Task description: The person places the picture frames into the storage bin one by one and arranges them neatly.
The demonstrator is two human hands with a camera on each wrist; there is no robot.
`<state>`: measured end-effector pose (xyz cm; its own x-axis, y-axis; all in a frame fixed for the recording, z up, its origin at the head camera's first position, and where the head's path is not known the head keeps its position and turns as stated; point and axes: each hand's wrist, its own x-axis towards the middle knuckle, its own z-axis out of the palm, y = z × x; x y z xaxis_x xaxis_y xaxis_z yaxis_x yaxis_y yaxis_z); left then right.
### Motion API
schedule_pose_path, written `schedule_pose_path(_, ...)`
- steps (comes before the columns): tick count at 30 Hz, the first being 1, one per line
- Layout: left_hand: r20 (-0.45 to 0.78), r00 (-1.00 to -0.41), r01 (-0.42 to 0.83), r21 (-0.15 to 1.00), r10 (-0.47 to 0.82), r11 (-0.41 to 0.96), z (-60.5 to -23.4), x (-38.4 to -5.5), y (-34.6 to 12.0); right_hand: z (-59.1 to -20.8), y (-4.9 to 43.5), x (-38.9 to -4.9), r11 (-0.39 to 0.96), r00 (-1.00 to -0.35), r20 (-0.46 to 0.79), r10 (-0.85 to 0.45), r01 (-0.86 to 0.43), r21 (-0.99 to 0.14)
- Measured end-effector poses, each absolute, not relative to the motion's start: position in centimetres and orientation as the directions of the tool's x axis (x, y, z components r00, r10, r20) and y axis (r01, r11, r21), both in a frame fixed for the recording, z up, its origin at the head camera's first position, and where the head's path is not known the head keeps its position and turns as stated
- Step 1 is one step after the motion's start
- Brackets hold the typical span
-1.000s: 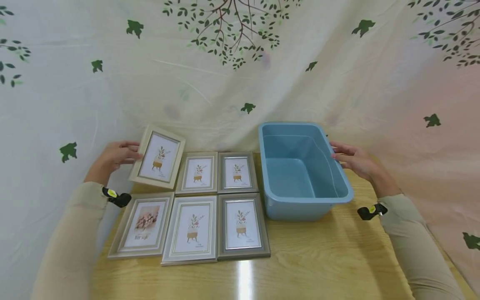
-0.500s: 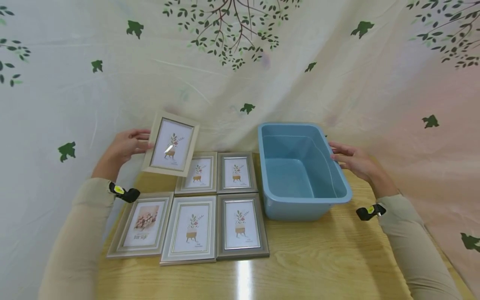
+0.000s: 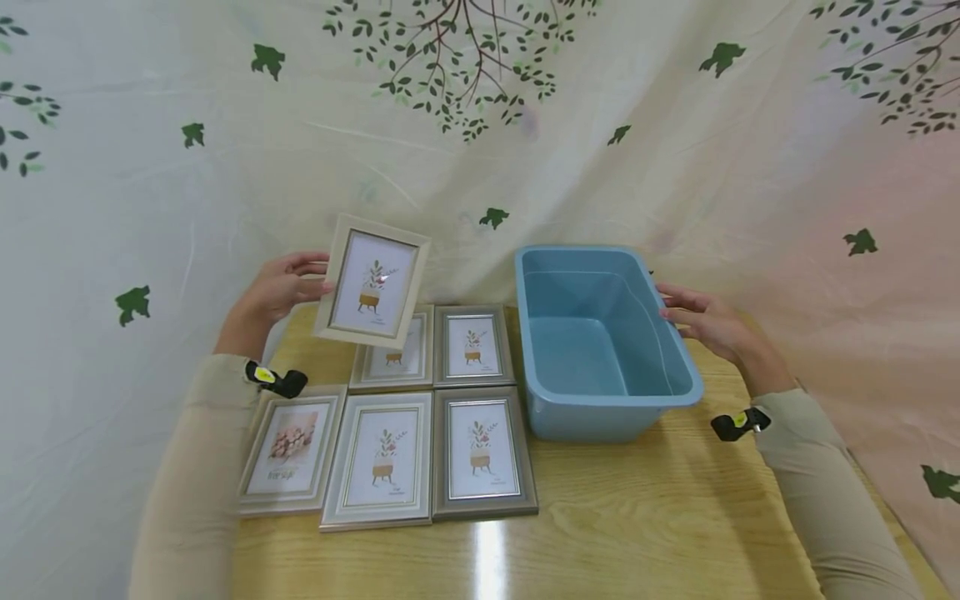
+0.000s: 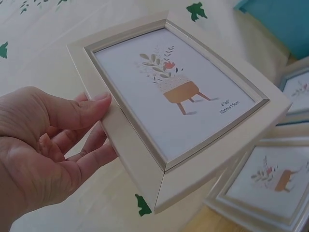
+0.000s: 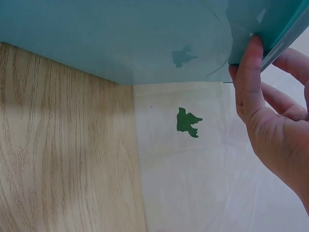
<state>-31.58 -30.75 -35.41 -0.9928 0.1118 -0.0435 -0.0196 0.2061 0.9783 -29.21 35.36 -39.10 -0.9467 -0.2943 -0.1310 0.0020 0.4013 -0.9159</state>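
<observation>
My left hand (image 3: 279,293) pinches a cream picture frame (image 4: 145,193) by its left side, the thumb on the front and the fingers behind. The frame is raised and tilted, its picture of a plant in an orange footed pot facing up. In the head view it overlaps a beige frame (image 3: 363,371) lying on the table. At the right, my right hand (image 3: 712,321) holds the right rim of a blue plastic tub (image 3: 592,425). In the right wrist view the thumb (image 5: 251,72) lies against the tub's outer wall under the rim, with other fingers past the rim's edge.
Flat on the wooden table (image 3: 630,525) lie several more frames: a grey one (image 3: 507,350), a darker grey one (image 3: 487,510), a silver-white one (image 3: 375,518) and one with a pinkish picture (image 3: 288,505). A patterned cloth (image 3: 420,183) hangs behind the table.
My left hand has carried the cream picture frame up and to the right, from the back left of the table to over the beige frame. The right hand and tub have stayed put.
</observation>
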Motion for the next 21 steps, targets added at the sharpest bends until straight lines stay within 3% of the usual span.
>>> schedule_pose_path(13,-0.008,-0.989,0.004,0.997,0.15,0.076,-34.2,-32.1,-27.3,-39.0,35.4,-29.1,0.374,-0.945,-0.121,-0.304,-0.001,-0.927)
schedule_pose_path(21,0.002,-0.992,0.01,0.998,0.128,0.063,-32.3,-32.5,-24.1,-39.0,35.3,-29.1,0.4,-0.948,-0.127,-0.291,0.0,-0.917)
